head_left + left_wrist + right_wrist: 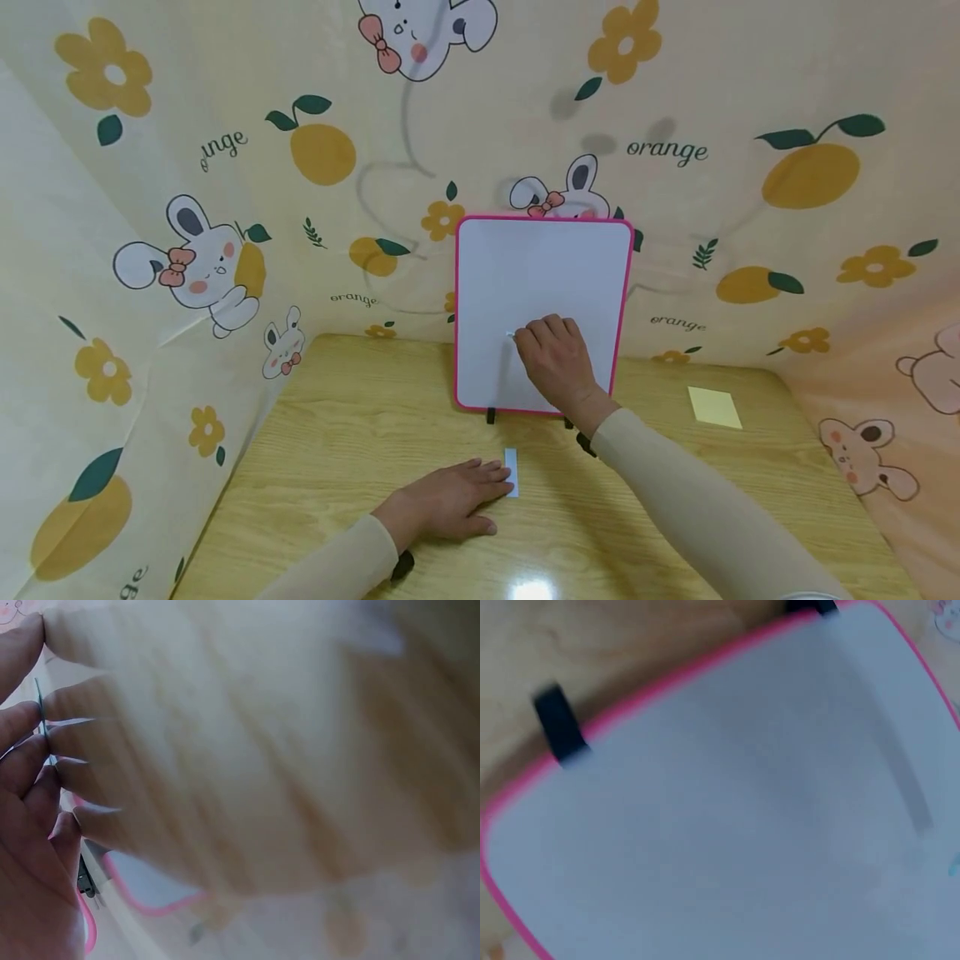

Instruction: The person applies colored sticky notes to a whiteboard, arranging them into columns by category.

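Here, the left hand [459, 498] has tabletop [360, 400] room before the whiteboard's [543, 275] lower edge [525, 411].

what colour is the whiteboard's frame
The whiteboard's frame is bright pink, best seen in the head view.

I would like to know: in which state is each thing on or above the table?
Whiteboard: upright on black feet.
Blue strip: flat on the table, partly covered.
Yellow paper: flat, uncovered.
Left hand: palm down, fingers on the strip.
Right hand: curled, pinching a small pale thing.
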Demonstrator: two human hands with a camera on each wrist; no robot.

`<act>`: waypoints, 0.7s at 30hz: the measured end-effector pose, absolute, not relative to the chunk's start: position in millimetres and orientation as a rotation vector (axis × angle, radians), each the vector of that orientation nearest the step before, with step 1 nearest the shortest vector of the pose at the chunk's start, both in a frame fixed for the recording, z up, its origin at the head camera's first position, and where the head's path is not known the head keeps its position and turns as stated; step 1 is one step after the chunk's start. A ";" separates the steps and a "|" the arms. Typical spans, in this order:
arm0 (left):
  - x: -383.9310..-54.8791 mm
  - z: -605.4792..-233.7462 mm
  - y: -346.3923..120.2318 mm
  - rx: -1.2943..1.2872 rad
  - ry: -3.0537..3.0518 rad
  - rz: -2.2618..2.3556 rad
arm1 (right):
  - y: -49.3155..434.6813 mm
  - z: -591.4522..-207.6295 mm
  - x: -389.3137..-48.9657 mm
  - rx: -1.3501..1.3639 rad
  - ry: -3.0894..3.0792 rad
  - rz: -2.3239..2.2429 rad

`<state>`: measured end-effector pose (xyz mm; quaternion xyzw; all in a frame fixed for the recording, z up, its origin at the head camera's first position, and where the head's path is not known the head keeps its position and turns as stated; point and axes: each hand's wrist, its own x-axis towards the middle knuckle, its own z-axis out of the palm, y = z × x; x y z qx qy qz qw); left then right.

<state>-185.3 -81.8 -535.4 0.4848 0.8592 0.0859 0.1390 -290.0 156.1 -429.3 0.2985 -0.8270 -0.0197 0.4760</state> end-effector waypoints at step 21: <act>-184.8 -533.9 -86.4 1.429 2.499 0.236 | 135.8 -374.8 -339.6 0.685 -1.885 -0.079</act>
